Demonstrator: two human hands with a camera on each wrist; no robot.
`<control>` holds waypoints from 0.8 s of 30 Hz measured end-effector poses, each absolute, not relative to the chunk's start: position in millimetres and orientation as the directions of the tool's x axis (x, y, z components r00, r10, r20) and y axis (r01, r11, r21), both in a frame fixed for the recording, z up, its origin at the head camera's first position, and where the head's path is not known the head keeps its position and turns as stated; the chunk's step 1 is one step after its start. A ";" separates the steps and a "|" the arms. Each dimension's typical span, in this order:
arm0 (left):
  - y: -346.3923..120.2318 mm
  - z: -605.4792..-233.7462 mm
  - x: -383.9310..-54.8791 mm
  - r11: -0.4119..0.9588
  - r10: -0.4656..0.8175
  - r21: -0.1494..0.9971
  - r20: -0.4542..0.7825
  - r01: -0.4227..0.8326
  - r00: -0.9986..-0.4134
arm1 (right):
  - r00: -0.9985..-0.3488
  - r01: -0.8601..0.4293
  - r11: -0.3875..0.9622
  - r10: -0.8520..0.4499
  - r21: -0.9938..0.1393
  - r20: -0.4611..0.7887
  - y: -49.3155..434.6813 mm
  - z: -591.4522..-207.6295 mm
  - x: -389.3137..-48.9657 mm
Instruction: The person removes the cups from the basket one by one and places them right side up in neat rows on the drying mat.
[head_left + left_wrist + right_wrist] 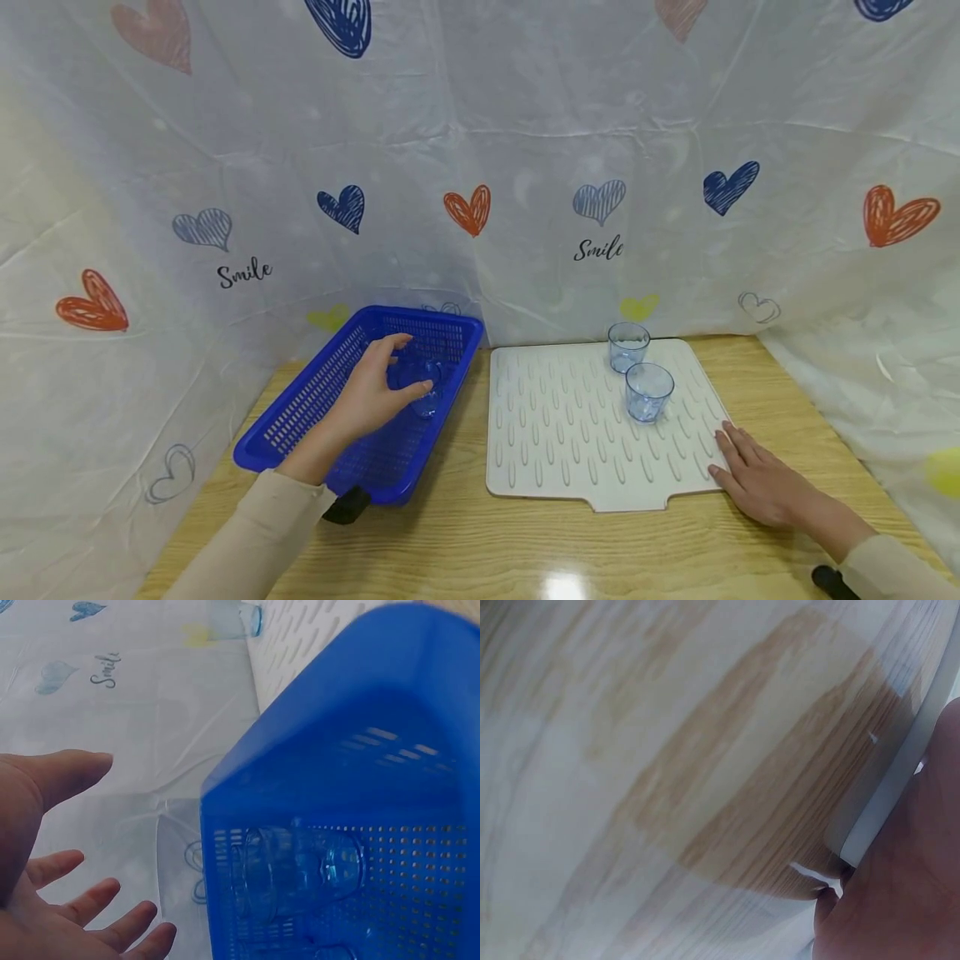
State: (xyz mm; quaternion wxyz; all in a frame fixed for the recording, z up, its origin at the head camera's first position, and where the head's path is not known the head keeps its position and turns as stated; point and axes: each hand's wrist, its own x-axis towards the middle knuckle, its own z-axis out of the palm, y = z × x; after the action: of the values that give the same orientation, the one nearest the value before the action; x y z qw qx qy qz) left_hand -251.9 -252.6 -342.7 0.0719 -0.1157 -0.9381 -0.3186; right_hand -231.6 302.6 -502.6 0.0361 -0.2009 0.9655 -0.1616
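My left hand [375, 392] is over the blue plastic basket [322, 492], its thumb and fingers spread apart with nothing between them. Clear glasses [300, 874] lie inside the basket; in the head view one glass [429, 400] shows just beyond the thumb, partly hidden by the hand. To the right, a white ridged drying mat [540, 433] bears two bluish drinking glasses, a nearer glass [648, 393] and a farther glass [627, 348], both upright. My right hand [765, 483] rests at the mat's right edge with fingers extended, its fingertips touching the rim.
The wooden table [465, 542] carries the basket on the left and the mat on the right. Behind and at the sides hangs a pale curtain [525, 167] printed with hearts, close to the back edges of the basket and mat.
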 end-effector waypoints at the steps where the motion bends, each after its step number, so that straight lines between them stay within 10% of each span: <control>1: -253.7 -341.4 -252.7 0.770 0.167 0.585 0.197 0.253 -0.966 | -0.917 -0.373 0.869 -0.398 -0.326 -0.012 300.9 -500.0 -230.9; 24: -272.3 -348.2 -300.0 0.792 0.127 0.596 0.055 0.135 -0.990 | -0.918 -0.384 0.870 -0.394 -0.308 0.032 301.2 -503.8 -230.6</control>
State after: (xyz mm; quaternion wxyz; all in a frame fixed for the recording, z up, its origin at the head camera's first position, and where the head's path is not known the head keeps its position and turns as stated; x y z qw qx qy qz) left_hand -300.0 -272.3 -348.2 0.0060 -0.0691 -0.9465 -0.3151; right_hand -230.6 301.2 -503.8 0.0160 -0.2013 0.9669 -0.1561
